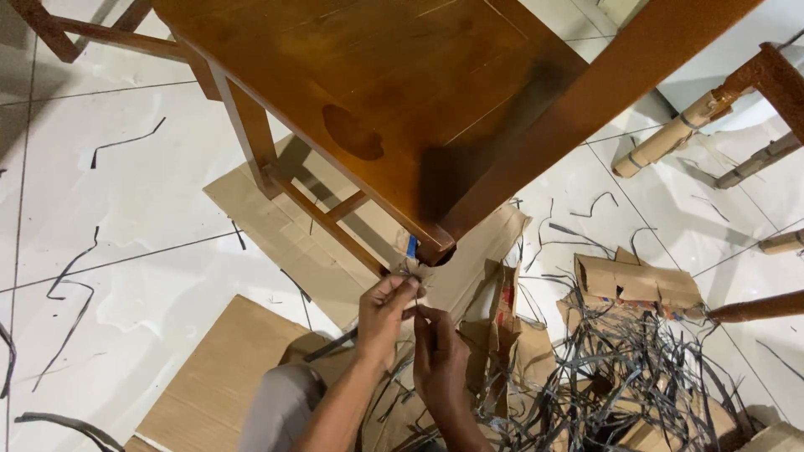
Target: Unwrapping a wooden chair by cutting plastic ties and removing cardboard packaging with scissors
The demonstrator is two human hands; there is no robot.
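Note:
A brown wooden chair (377,92) stands in front of me, seen from above, its seat corner pointing toward me. Both my hands work just below that corner, at the top of the front leg (435,249). My left hand (385,314) pinches a thin dark strip (408,272) against the leg, where a bit of blue tape (411,245) shows. My right hand (440,356) is closed on the same strip slightly lower. The strip's far end is hidden behind my fingers.
Flattened cardboard sheets (226,368) lie on the white tiled floor (126,218) under the chair. A tangled heap of dark strips (620,377) and torn cardboard boxes (636,280) sits at the right. Loose strips are scattered on the left. Other wrapped chair legs (670,134) stand at the upper right.

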